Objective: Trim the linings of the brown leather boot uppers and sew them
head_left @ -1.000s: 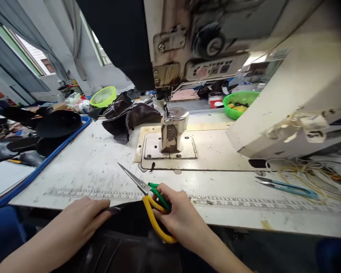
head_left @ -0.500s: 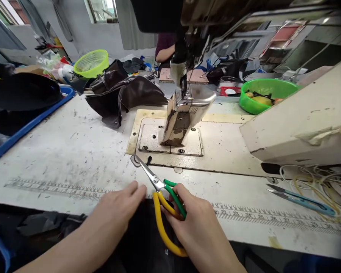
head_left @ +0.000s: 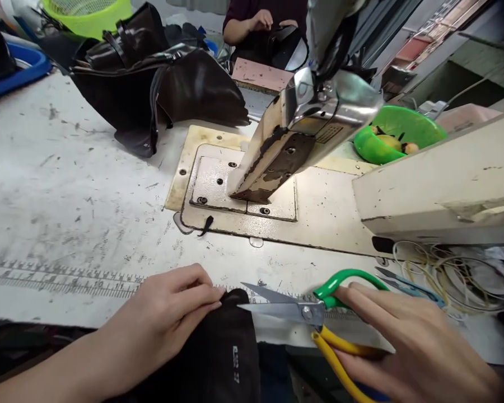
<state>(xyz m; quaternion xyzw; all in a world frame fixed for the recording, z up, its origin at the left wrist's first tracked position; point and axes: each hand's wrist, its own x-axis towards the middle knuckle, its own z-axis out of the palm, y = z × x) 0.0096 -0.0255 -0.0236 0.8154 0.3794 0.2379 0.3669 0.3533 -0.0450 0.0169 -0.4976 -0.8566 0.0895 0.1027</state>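
Tabletop (head_left: pixel 79 190) bright; glare on metal post (head_left: pixel 357 103); right hand (head_left: pixel 415 333) slightly blurred.

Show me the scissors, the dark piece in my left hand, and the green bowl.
Scissors (head_left: pixel 306 312), head view: on the pivot screw.
Dark piece (head_left: pixel 222 347), head view: on its printed face.
Green bowl (head_left: pixel 422 129), head view: on its inner wall.

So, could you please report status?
Left hand pinching white-printed dark flexible piece. Right hand holding open green-and-yellow-handled metal scissors. Cream metal machine post beyond.
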